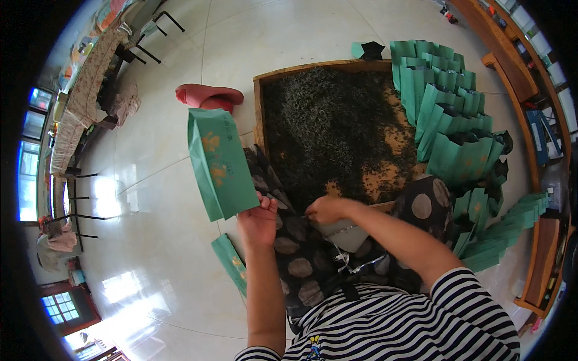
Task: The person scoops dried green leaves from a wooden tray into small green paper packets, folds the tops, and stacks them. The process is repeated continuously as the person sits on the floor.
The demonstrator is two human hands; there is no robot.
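My left hand (259,221) grips a green paper bag (226,169) by its lower end. The bag bears gold print and dark writing and is held up over the floor, left of the wooden tray (258,106). Dark, dried, tea-like leaves (316,117) are heaped in the tray, with its brown bottom showing through at the right. My right hand (327,210) is at the tray's near edge above my lap, its fingers curled together. Whether they pinch anything small cannot be seen. Shiny silvery strips (350,264) lie across my lap, beside a pale flat piece (350,237).
Several upright green bags (460,149) crowd the tray's right side. More flat green bags (501,234) fan out at the lower right. Another green bag (230,259) lies left of my leg. A red slipper (210,94) sits beyond the held bag. Wooden furniture (510,58) stands along the right.
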